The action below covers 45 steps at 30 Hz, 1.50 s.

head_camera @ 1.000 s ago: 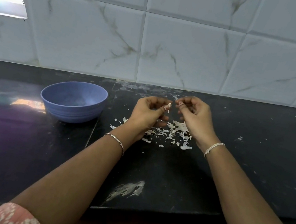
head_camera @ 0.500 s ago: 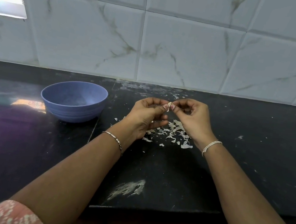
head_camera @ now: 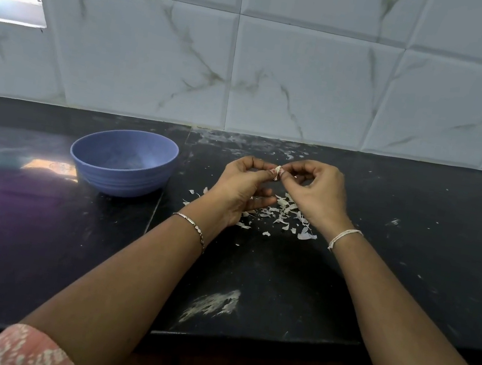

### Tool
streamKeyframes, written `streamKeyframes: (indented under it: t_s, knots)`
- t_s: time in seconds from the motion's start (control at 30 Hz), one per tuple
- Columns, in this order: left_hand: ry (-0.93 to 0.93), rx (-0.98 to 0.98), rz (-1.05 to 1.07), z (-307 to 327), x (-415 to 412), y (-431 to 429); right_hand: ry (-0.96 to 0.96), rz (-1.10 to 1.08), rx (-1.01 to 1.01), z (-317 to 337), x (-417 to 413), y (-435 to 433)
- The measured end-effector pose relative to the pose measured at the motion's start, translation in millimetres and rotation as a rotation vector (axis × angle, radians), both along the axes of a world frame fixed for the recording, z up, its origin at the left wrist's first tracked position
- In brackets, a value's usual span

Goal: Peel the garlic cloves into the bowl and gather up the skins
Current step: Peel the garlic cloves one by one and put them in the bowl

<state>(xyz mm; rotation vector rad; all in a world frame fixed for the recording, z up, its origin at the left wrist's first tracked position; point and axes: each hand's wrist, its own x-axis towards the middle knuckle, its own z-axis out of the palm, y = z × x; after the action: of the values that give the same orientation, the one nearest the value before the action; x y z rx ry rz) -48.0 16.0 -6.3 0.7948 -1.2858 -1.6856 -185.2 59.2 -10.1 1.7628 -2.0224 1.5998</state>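
Right, left hand point(head_camera: 240, 187) & right hand point(head_camera: 315, 191) both pinching one garlic clove point(head_camera: 277, 169) above skins point(head_camera: 287, 213), bowl point(head_camera: 123, 160) sits left.

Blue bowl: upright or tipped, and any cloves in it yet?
Upright: the round blue plastic bowl sits flat on the black counter, rim level. Cloves inside: cannot tell, its floor shows only pale blur.

2 hands point(head_camera: 240, 187), 1 clove point(head_camera: 277, 169), 1 bowl point(head_camera: 121, 180), many skins point(head_camera: 287, 210).
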Motion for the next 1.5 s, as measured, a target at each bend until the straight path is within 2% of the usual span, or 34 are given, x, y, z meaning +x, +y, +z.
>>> streamKeyframes:
  t_s: [0.23, 0.37, 0.57, 0.73, 0.87, 1.0, 1.1, 1.2, 1.4, 1.5]
  knots:
    - [-0.050, -0.098, 0.004, -1, -2, 2, 0.041, -0.092, 0.021, 4, 5, 5]
    - [-0.025, -0.085, -0.018, -1, -2, 4, 0.064, -0.134, -0.007, 5, 6, 5]
    - [-0.030, -0.070, -0.025, -2, -3, 2, 0.219, -0.120, -0.073, 5, 9, 7]
    - [0.025, -0.044, 0.029, -2, -2, -1, 0.183, -0.177, -0.084, 8, 6, 8]
    - [0.050, -0.036, 0.080, -2, -1, -4, 0.191, -0.194, 0.040, 11, -3, 13]
    - [0.064, -0.033, 0.095, -2, 0, -4, 0.307, -0.055, 0.250, 7, -15, 9]
    - [0.061, -0.037, 0.066, -1, 2, -4, 0.324, -0.020, 0.254, 6, -17, 7]
    - [0.060, -0.028, 0.050, -1, 2, -2, 0.283, -0.015, 0.215, 4, -17, 7]
    - [0.085, 0.022, 0.024, 0, 2, -1, -0.089, 0.164, 0.066, 6, -13, 4]
    - [0.118, 0.060, 0.021, 1, 2, -2, -0.121, 0.197, 0.066, 6, -8, 4]
